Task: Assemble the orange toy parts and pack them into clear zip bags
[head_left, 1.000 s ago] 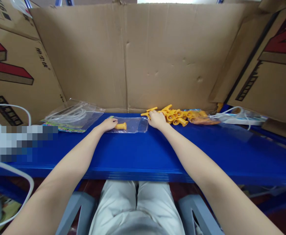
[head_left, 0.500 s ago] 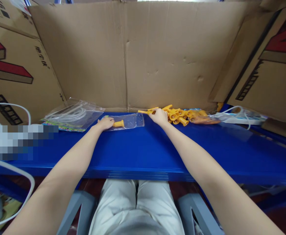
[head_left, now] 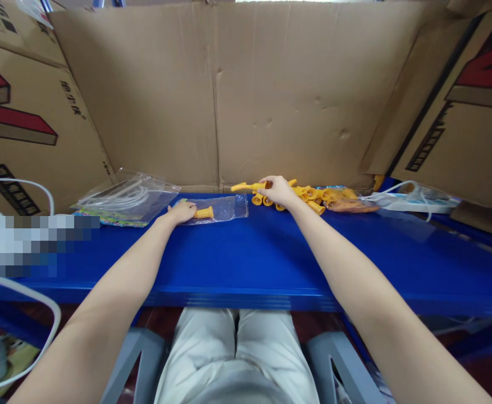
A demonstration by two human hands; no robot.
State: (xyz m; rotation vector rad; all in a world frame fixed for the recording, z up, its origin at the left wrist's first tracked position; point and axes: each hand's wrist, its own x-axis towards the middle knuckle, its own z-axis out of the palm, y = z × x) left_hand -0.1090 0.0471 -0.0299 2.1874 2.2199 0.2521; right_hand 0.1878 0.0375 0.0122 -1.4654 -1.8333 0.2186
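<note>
On the left, my left hand [head_left: 182, 212] rests on a clear plastic bag [head_left: 231, 209] lying flat. Its fingers are closed round one end of a yellow flared plastic piece [head_left: 205, 212]; whether this piece is inside the bag or on it, I cannot tell. My right hand [head_left: 278, 189] is at the pile of yellow horn-shaped pieces [head_left: 311, 195], its thumb and fingers pinching a long yellow horn-shaped piece [head_left: 246, 186] whose thin end points left. Part of that piece is covered by the fingers, and my hand hides some of the pile.
Clear bags with white tubing [head_left: 130, 196] lie at the left, near a white cable [head_left: 39, 314]. Right of the pile are a filled clear bag [head_left: 351, 205] and a white power strip [head_left: 418, 203]. A cardboard wall [head_left: 271, 101] closes off the back of the blue table [head_left: 237, 258].
My right hand has risen slightly and moved a little right, lifting the long yellow piece and uncovering flared ends beneath. My left hand stays in place.
</note>
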